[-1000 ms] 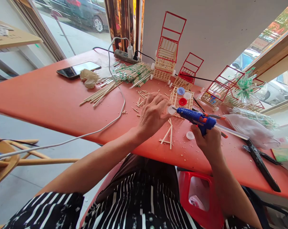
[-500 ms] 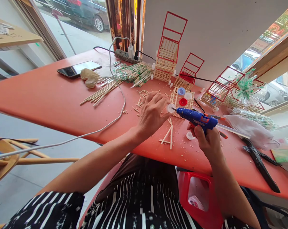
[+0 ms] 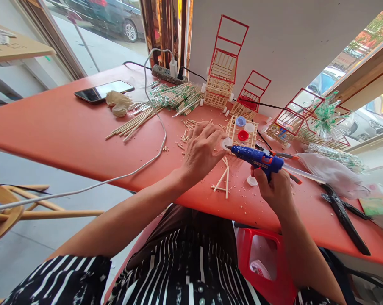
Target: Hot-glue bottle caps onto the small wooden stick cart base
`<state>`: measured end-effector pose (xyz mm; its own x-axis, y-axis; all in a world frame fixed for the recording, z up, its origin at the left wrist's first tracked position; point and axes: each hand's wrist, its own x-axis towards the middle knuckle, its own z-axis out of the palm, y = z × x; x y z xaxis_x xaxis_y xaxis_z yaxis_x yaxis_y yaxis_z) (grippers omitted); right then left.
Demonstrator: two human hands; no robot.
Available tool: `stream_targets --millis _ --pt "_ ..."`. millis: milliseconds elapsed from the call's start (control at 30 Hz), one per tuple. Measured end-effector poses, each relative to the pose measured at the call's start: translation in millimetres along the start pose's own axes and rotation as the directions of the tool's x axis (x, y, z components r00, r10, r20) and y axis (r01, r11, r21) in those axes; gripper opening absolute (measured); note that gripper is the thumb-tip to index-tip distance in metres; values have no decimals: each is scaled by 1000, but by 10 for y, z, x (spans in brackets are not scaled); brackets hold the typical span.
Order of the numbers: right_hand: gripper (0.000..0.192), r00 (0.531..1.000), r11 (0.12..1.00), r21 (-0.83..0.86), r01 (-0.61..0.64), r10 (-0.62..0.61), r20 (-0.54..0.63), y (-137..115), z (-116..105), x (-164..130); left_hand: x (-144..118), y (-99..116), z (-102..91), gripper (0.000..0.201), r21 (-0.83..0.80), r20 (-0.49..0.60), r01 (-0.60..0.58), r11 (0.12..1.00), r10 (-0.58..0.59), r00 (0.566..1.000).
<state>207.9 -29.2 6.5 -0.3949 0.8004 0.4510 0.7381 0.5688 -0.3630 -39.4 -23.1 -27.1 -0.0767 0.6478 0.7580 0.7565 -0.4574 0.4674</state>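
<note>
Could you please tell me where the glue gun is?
In the head view, the glue gun is right of centre, in the right hand, pointing at the white cap in the left hand.

The right grip (image 3: 276, 189) holds a glue gun (image 3: 254, 158).

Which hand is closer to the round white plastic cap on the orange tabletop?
Right. The right hand, gripping the blue plastic glue gun, is just right of the white cap; the left hand is farther off, to its left.
</note>
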Motion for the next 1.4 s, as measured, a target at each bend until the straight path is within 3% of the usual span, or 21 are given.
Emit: stream_targets --millis 667,1400 --pt "46 997 994 -107 -12 3 -83 -92 31 23 -2 28 -16 12 -8 5 -45 999 45 999" --pt "53 997 993 -107 -40 32 -76 -112 13 30 -1 29 -10 11 -15 -1 26 1000 -26 1000"
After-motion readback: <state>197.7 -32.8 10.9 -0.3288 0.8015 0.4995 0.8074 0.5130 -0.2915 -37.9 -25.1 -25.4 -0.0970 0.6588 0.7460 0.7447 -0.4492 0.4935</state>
